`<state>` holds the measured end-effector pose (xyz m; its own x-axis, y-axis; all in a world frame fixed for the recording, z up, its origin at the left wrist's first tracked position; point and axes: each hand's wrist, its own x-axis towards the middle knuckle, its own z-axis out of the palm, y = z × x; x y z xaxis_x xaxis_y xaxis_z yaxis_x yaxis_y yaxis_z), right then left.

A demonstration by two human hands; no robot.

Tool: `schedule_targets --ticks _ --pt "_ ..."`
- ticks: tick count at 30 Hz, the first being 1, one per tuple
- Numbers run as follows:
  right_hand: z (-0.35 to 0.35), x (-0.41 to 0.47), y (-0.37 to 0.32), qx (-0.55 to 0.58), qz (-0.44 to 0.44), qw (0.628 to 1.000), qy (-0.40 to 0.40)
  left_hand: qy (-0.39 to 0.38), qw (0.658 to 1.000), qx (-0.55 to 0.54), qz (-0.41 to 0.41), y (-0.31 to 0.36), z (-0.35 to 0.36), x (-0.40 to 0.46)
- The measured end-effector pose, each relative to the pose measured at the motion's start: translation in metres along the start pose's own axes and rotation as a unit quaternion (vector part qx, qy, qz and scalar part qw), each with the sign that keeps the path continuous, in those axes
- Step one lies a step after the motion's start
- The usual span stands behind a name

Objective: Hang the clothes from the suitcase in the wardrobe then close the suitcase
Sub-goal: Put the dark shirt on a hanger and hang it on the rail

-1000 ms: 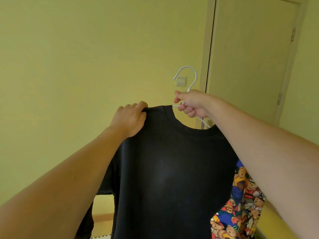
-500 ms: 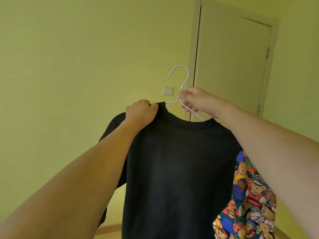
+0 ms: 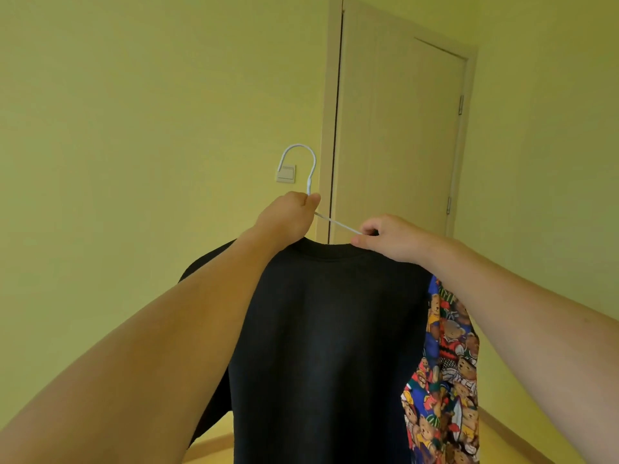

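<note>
Clothes first: a black crew-neck T-shirt (image 3: pixel 328 346) hangs in mid-air in front of the person, held up at arm's length on a thin white wire hanger (image 3: pixel 310 182). Its curved hook rises clear above the hands, in front of a pale wall switch plate (image 3: pixel 285 172). One bare wire arm of the hanger slopes down to the right from the neck of the hook to the shirt's collar (the other arm is hidden by the hand and fabric).

Left hand (image 3: pixel 288 216) has its fingers curled tight around the hanger just under the hook, at the left side of the collar. Right hand (image 3: pixel 388 237) pinches the shirt's collar edge where the wire arm meets it, thumb on the near side of the fabric.

Beside the black shirt, under the right forearm, hangs a bright fabric printed with teddy bears (image 3: pixel 445 380); what holds it up cannot be seen.

Behind stand a yellow-green wall (image 3: pixel 134 128) and a closed cream door (image 3: pixel 402 128). Neither suitcase nor wardrobe is in view.
</note>
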<state>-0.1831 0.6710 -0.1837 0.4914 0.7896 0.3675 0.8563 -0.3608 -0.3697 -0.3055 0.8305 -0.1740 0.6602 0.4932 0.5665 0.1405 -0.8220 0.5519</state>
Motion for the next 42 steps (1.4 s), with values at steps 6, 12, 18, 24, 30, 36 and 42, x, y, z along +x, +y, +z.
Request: schedule_targets --ticks 6,12,18,24,30,36,42 --pt "-0.012 -0.018 0.014 -0.01 0.03 0.999 0.011 -0.019 0.998 0.02 0.06 0.024 0.023 0.008" --pt "-0.058 -0.048 -0.004 -0.088 0.049 0.99 0.096 0.158 0.982 0.028 0.102 0.069 0.033 0.019" --pt "-0.119 -0.105 -0.028 -0.219 0.094 0.963 0.126 0.185 0.965 0.014 0.183 0.139 0.031 0.011" --pt "-0.169 -0.181 -0.032 -0.329 0.148 0.917 0.172 0.18 0.954 -0.033 0.237 0.215 0.037 -0.024" --pt "-0.221 -0.266 -0.04 -0.436 0.21 0.853 0.196 0.143 0.943 -0.155 0.257 0.298 0.057 -0.06" --pt "-0.267 -0.378 -0.03 -0.453 0.325 0.807 0.194 0.068 0.925 -0.211 0.309 0.402 0.089 -0.137" --pt "-0.303 -0.497 -0.009 -0.455 0.421 0.756 0.21 -0.058 0.891 -0.285 0.35 0.508 0.132 -0.218"
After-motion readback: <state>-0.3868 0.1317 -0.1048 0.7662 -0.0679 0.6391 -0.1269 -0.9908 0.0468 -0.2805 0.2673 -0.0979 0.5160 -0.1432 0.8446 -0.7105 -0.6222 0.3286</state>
